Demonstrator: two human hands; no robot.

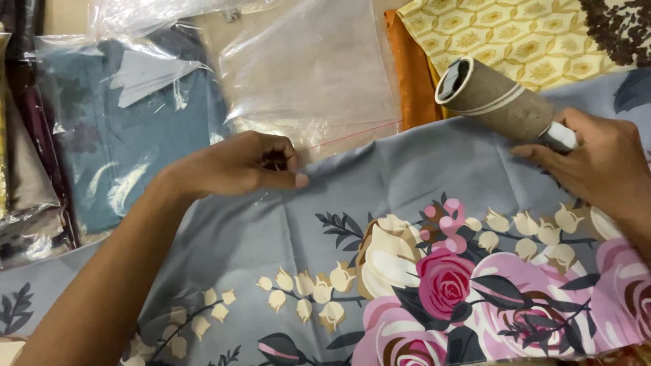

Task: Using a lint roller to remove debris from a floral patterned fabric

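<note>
A grey cloth (352, 196) printed with pink roses and cream buds lies spread in front of me. My left hand (237, 165) pinches the cloth's far edge between thumb and fingers. My right hand (600, 166) grips the white handle of a lint roller (491, 95), whose brown cylinder is raised above the cloth's upper right part and points up and to the left.
Beyond the cloth lies an empty clear plastic bag (305, 74) with a red seal line. To its left is a bagged teal cloth (129, 129). An orange cloth (410, 68) and a yellow patterned cloth (515, 37) lie at top right. More bagged cloths (27, 169) stack at the left edge.
</note>
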